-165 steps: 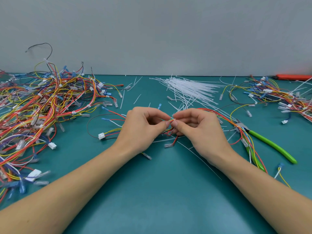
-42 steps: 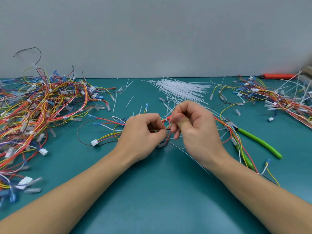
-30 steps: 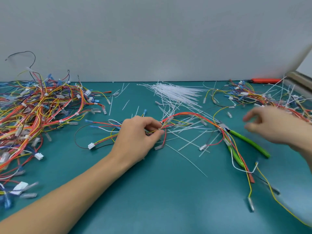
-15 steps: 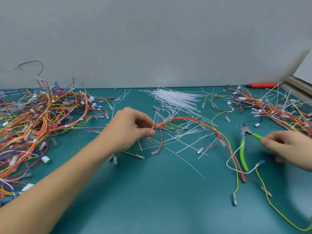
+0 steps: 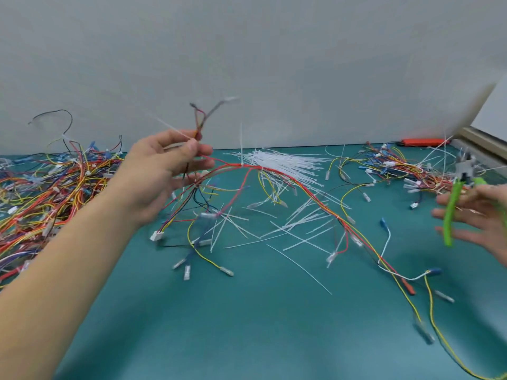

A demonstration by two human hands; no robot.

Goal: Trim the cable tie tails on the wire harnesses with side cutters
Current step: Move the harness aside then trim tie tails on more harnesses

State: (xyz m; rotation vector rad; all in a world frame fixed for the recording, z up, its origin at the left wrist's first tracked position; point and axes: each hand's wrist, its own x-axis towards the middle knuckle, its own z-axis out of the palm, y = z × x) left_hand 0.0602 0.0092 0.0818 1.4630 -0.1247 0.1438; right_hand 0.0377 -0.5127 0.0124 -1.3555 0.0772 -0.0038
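My left hand (image 5: 162,171) has lifted the pinched red-and-yellow wire harness (image 5: 274,174); right hand (image 5: 477,215), loosely spread, now holds green-handled side cutters (image 5: 452,209).

Red-yellow wire harness (image 5: 274,174) lifted, green-handled side cutters (image 5: 452,207) raised right

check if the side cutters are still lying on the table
No, the right hand holds the green-handled side cutters up off the table.
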